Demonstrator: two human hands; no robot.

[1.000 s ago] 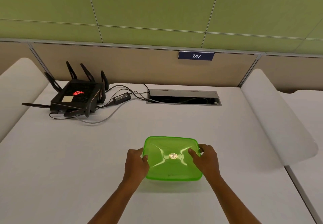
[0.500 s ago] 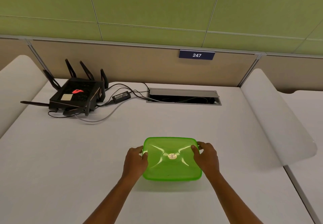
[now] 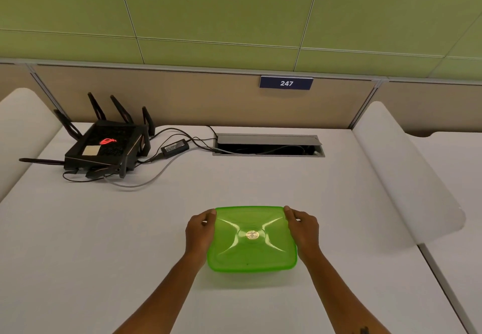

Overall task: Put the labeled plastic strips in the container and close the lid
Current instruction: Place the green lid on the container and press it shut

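Step in hand: closing the lid; judged from the green lid [image 3: 251,237] lying flat over the container on the white desk [image 3: 104,242], this is the last stage of the task.
Container: green translucent plastic, rectangular with rounded corners, sitting near the front middle of the desk; only a thin band of its body shows under the lid's near edge.
Labeled plastic strips: not visible; none lie on the desk, and the lid is too cloudy to confirm them inside (presumed stowed, not verified).
Left hand [image 3: 199,232]: curled against the lid's left edge, fingertips at the far-left corner, thumb side along the rim; gripping the lid and container edge.
Right hand [image 3: 303,232]: mirrors it on the right edge, fingertips at the far-right corner; likewise clasped on the rim.
Lid seating: looks level all round, but whether the rim has snapped home cannot be told from this view.
Next move calls for: firm downward pressure at the far corners and along each side until the rim seats evenly, with the container held from sliding on the smooth desk; then release.
Surroundings: black router [image 3: 104,146] with antennas and its cables at far left, cable hatch [image 3: 268,146] at the back, well apart from the work.
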